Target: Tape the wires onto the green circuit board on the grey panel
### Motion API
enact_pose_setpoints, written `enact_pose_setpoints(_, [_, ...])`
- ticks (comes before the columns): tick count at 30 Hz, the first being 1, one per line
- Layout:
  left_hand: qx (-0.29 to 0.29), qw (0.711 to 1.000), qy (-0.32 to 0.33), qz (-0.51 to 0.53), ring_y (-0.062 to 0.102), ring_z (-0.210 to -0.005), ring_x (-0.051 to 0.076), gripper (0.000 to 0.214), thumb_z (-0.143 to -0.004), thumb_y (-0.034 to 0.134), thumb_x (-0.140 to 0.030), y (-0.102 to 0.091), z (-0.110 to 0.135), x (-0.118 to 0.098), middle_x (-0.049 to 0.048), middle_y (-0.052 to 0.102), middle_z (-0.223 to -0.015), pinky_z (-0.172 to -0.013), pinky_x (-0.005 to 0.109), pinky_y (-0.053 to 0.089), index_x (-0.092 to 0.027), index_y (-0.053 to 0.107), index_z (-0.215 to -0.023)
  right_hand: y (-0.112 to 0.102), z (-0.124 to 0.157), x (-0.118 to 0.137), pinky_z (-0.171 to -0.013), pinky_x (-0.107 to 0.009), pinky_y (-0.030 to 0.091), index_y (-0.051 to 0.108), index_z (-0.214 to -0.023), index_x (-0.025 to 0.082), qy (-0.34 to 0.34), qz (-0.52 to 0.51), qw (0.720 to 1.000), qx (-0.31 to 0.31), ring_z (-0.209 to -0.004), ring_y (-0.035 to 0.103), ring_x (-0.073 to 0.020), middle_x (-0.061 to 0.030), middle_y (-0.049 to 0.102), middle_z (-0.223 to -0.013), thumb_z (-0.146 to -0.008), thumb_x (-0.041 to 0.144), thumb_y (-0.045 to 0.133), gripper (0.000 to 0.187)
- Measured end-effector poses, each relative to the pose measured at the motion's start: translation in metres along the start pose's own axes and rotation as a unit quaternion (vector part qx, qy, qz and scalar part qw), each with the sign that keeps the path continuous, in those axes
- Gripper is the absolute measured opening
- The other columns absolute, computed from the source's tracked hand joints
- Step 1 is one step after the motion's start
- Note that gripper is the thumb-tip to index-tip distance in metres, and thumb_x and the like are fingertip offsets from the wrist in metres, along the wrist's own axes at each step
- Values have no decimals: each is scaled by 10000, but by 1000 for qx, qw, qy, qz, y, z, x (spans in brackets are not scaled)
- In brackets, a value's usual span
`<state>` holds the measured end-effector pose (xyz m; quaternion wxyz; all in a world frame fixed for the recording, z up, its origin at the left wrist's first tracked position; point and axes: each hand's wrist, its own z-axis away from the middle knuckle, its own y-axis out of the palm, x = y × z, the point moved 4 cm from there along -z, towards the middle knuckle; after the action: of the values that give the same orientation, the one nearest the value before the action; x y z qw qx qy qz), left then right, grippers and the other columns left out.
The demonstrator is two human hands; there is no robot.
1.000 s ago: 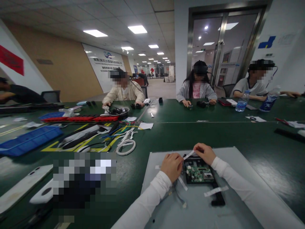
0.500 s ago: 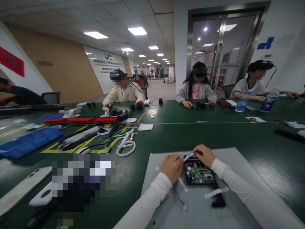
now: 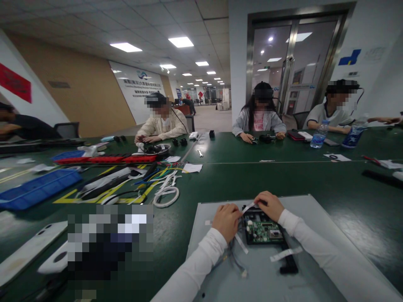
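A green circuit board (image 3: 263, 230) in a black frame lies on a grey metal panel (image 3: 302, 209) in front of me. My left hand (image 3: 226, 221) rests closed at the board's left edge, fingers curled over thin wires (image 3: 234, 251). My right hand (image 3: 270, 204) sits at the board's far edge and pinches a white ribbon cable (image 3: 248, 206) that runs between both hands. Another white ribbon strip (image 3: 285, 253) lies loose on the panel to the right, next to a black bar (image 3: 288, 264).
The green table (image 3: 252, 176) holds coiled white cable (image 3: 166, 194), coloured wires, blue trays (image 3: 37, 187) and white covers (image 3: 28, 251) at left. Three people sit across the table with small parts; water bottles (image 3: 318, 134) stand far right.
My hands have stayed on the board, with the right hand settling slightly lower. The person across at left has drawn both hands closer together.
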<state>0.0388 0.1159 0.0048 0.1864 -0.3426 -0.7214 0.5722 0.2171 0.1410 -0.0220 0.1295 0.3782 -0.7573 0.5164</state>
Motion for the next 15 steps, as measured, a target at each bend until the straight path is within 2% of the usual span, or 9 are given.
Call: enact_pose_setpoints(15, [1,1000,-14,-5,468,-838,155,173,-738,490,-95,3,-2,8,17,554,-857,-749,311,332,-200,628,-730,1,0,1,-745,-282,366,606,-676,201,-3,-3,1000,13,-799,487,-151,-12,593,-739,-669,77,455,195])
